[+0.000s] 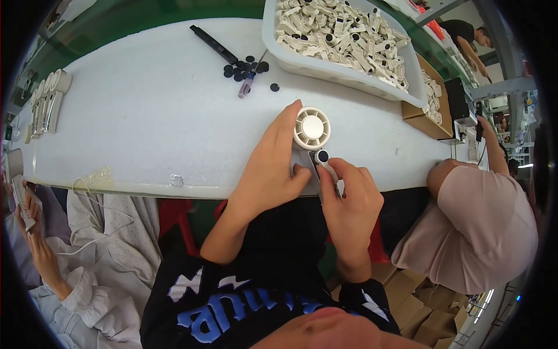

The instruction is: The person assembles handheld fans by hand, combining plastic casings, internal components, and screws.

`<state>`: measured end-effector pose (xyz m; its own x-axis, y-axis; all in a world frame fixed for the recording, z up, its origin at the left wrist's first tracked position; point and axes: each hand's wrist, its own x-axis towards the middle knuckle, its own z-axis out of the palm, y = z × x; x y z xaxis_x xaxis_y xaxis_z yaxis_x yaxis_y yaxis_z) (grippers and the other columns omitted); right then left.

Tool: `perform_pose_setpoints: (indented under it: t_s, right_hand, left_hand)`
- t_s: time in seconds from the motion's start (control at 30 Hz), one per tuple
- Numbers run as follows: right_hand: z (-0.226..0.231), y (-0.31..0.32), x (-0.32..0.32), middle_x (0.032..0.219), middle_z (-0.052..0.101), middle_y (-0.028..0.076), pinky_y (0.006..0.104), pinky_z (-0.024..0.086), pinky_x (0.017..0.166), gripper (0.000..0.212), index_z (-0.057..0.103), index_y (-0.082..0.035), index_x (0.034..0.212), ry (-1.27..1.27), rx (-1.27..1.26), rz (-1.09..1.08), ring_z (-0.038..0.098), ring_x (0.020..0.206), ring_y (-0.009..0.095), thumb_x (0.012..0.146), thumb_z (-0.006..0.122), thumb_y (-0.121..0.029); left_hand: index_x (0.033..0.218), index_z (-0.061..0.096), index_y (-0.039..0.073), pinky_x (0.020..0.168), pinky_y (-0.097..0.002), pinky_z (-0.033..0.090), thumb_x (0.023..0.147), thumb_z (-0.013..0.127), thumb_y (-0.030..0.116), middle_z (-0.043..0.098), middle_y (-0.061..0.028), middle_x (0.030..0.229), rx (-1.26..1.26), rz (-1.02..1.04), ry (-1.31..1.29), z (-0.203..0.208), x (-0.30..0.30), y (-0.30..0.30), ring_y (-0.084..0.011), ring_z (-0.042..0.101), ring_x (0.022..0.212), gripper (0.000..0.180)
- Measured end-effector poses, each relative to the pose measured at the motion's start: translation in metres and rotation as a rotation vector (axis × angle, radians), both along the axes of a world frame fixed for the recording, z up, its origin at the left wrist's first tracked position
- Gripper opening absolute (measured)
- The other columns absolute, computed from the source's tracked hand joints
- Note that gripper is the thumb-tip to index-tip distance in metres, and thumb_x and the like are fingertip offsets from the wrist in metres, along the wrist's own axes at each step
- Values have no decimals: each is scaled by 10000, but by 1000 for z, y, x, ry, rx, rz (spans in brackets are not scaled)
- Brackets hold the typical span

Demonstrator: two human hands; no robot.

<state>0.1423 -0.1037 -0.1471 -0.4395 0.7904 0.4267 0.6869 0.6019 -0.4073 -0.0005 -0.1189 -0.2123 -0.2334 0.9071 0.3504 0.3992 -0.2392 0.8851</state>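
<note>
My left hand (264, 168) is closed along the left side of a white handheld fan (313, 126), whose round vented head faces up above the table. My right hand (354, 203) pinches a slim white plastic piece (323, 158) with a black round disc at its end. That piece lies against the fan's handle, just below the head. Fingers cover most of the handle, so I cannot tell whether the two are joined.
A translucent bin (349, 72) heaped with white plastic pieces stands at the back right, beside a cardboard box (427, 121). Black discs (228, 74), a screwdriver (246, 86) and a black pen-shaped tool (214, 45) lie behind my hands. Several fans (51, 104) sit far left. Co-workers sit on both sides.
</note>
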Motion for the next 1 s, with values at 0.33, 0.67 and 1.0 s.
perform_pose_setpoints:
  t_s: [0.33,0.67,1.0]
  right_hand:
    - [-5,-6,10,834,680,89,239,439,526,243,701,16,978,284,-289,-155,540,600,96,768,807,-48]
    - [-21,-12,15,912,682,110,252,474,542,221,721,21,979,344,-233,-160,595,608,146,779,799,-33]
    - [-30,-16,12,928,686,91,269,478,636,286,701,25,1049,337,-159,-135,603,709,160,778,785,-7]
  left_hand:
    - [1454,271,-75,1088,-447,373,679,596,1,422,-319,1390,33,-15,12,1,-1,0,-466,432,1292,843]
    - [1449,292,-74,1083,-446,379,681,590,11,440,-306,1387,49,-15,-2,1,-1,0,-456,449,1286,828]
    - [1399,366,-36,1050,-398,400,856,673,142,502,-242,1341,15,28,-150,1,4,2,-369,501,1259,649]
